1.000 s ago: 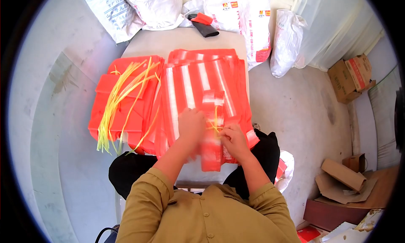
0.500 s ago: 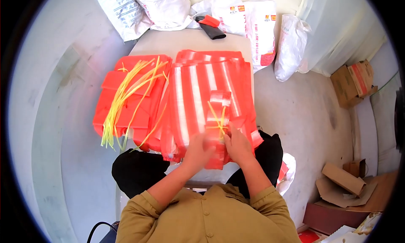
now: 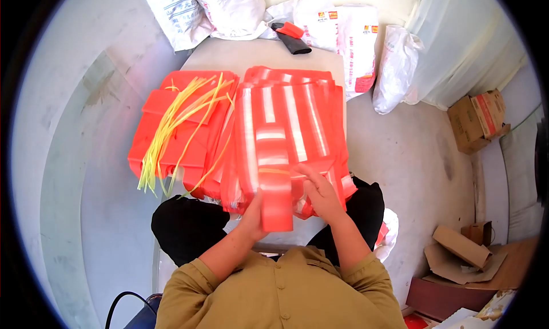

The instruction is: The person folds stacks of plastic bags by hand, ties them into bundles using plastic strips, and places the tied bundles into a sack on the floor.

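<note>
A long folded red-and-white bundle (image 3: 275, 200), banded across its middle by a yellow strip (image 3: 274, 170), is upright in the view. My left hand (image 3: 253, 217) grips its lower left edge. To its right, my right hand (image 3: 319, 193) has its fingers apart, close to the bundle. Under both lies a wide stack of red sheets with white stripes (image 3: 294, 117). Left of that stack, loose yellow strips (image 3: 166, 132) lie across a pile of folded red material (image 3: 191, 152).
White printed sacks (image 3: 231, 9) line the table's far edge (image 3: 220, 54), with a black and red item (image 3: 293, 40) before them. Cardboard boxes (image 3: 476, 120) stand on the floor at right. A dark red box (image 3: 440, 297) is at lower right.
The bundle has turned over, so the yellow knot no longer shows, and it has shifted left. My left hand has moved onto its lower left edge; my right hand's fingers have spread.
</note>
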